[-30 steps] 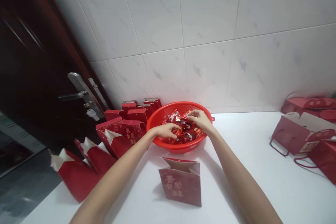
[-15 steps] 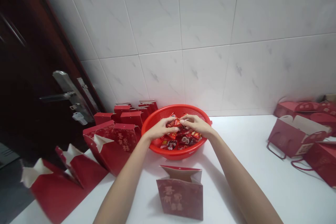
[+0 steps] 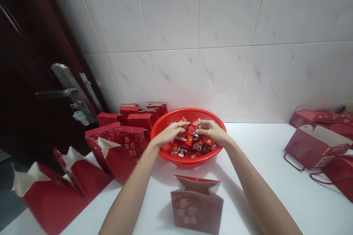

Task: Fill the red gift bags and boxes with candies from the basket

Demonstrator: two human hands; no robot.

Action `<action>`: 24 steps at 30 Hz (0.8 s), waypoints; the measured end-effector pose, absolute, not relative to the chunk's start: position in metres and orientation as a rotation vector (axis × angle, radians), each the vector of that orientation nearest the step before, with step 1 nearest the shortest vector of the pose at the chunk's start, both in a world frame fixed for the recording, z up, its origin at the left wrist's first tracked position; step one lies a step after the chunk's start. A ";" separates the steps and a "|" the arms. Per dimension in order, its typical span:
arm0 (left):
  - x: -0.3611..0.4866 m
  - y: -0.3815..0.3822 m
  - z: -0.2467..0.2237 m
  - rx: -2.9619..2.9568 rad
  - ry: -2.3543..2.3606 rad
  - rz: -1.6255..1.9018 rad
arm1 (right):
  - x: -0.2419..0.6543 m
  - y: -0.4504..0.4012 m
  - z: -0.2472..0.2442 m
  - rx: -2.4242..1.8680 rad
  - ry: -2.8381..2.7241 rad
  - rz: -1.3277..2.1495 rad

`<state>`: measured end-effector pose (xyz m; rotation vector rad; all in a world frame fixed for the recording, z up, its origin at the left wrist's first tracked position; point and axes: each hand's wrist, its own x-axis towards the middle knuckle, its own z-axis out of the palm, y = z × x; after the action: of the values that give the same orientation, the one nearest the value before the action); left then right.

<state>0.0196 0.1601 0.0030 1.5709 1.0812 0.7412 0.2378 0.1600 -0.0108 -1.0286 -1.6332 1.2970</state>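
A red plastic basket (image 3: 187, 162) with mesh sides holds a pile of wrapped candies (image 3: 196, 146) in red and dark wrappers. My left hand (image 3: 171, 134) reaches over its left side, fingers apart and curved against the candies. From the right, my right hand (image 3: 212, 131) dips into the pile, thumb and fingertips closing on a red-wrapped candy, partly hidden by the fingers. In front of the basket, between my forearms, an open red paper gift bag (image 3: 197, 209) with gold characters stands upright; its contents cannot be seen.
Several open red paper bags (image 3: 118, 158) stand in rows at the left. At the right are red gift boxes (image 3: 310, 145) with cord handles. All rest on a white table (image 3: 256, 161) against a tiled wall (image 3: 220, 80). A dark door (image 3: 33, 91) with keys is at far left.
My hands have shifted slightly among the candies, and some candies between them have moved. The whole view has turned a little, so the basket and front bag appear further right.
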 end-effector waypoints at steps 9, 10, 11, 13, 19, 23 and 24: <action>0.016 0.162 0.003 1.646 1.047 0.895 | 0.237 0.159 -0.012 -0.993 -1.630 1.390; 0.016 0.162 0.004 1.673 1.062 0.924 | 0.237 0.160 -0.012 -0.993 -1.655 1.392; 0.016 0.161 0.005 1.699 1.076 0.949 | 0.238 0.160 -0.012 -0.992 -1.690 1.384; 0.016 0.161 0.006 1.738 1.090 0.977 | 0.238 0.161 -0.012 -0.987 -1.767 1.347; 0.014 0.160 0.006 1.784 1.030 0.968 | 0.239 0.162 -0.012 -1.006 -1.830 1.303; 0.013 0.161 0.002 1.739 0.948 1.003 | 0.238 0.158 -0.008 -1.065 -1.878 1.241; 0.013 0.161 0.001 1.726 0.926 1.020 | 0.238 0.157 -0.007 -1.066 -1.881 1.229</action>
<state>0.0130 0.1613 0.0012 1.7263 0.9255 1.0200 0.2381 0.1568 -0.0070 -1.0659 -1.8808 1.2290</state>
